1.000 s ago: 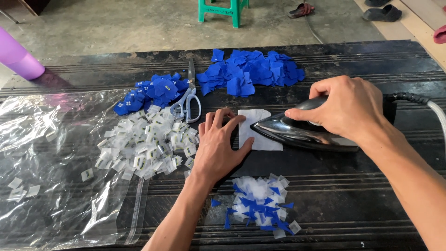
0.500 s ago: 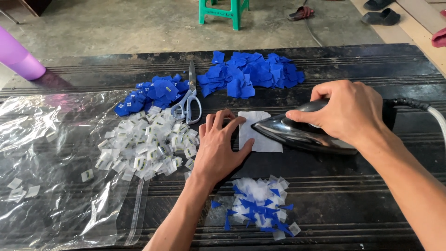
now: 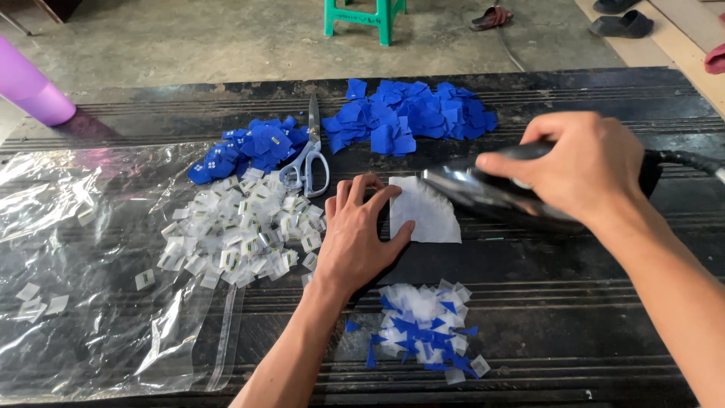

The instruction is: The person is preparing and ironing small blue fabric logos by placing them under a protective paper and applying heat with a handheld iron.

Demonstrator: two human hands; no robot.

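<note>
Your left hand (image 3: 355,245) lies flat w/ fingers (image 3: 361,195) slightly spread, thumb edge touching the thin white fabric square (image 3: 425,212) at the middle of the dark ribbed tabletop (image 3: 566,317). Your right hand (image 3: 578,170) has its fingers wrapped tight round the handle of the glossy black iron (image 3: 483,193), whose tip is on the square's right edge. Blue cloth scraps (image 3: 411,117) are heaped behind; crinkly clear plastic (image 3: 83,249) lies left.

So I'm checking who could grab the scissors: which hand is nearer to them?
Left. The left hand lies flat just right of the scissors, fingertips close to the handles. The right hand grips the iron, farther right.
</note>
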